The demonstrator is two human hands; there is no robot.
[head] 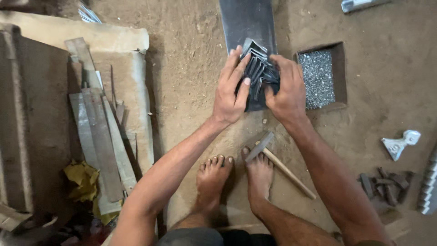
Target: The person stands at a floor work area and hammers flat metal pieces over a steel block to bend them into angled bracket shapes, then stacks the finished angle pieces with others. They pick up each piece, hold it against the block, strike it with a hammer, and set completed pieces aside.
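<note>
Both of my hands grip a bundle of folded grey metal pieces (258, 68) above a dark metal plate (248, 20) that lies on the dirt floor. My left hand (231, 89) presses the bundle's left side with fingers spread over it. My right hand (287, 86) clasps its right side. My two bare feet stand just below the hands. A hammer (277, 161) with a wooden handle rests on the ground against my right foot.
A square pit (339, 75) sunk in the floor holds small shiny metal bits, right of the plate. Metal strips (100, 136) lean on a stone block at left, beside yellow cloth (82, 180). Dark metal pieces (387, 184) and a pale metal bracket (400, 143) lie at right.
</note>
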